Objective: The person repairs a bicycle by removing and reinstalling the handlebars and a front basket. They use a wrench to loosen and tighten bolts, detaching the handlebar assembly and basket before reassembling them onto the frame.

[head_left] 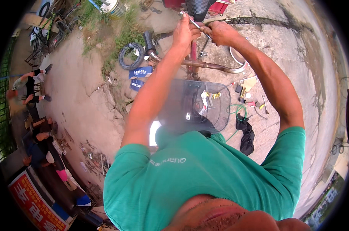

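Observation:
Both my arms reach forward over a bicycle. My left hand (pixel 185 34) is closed around a slim silver wrench (pixel 196 25), whose far end shows above the fingers. On the wrench's other end my right hand (pixel 222 34) is closed too. Below the hands runs the worn metal handlebar (pixel 217 66), with a dark grip (pixel 147 40) on its left end. A thin bent metal bar (pixel 204 48) stands between the handlebar and my right hand. The dark checkered saddle (pixel 197 8) lies beyond the hands. What the wrench touches, if anything, is hidden.
A wire basket (pixel 220 111) on the bicycle holds small items. A coiled black tyre (pixel 131 56) and blue boxes (pixel 140 72) lie on the left. Tools (pixel 265 104), green cord and a black cloth (pixel 247 134) lie right. People (pixel 28 86) sit far left.

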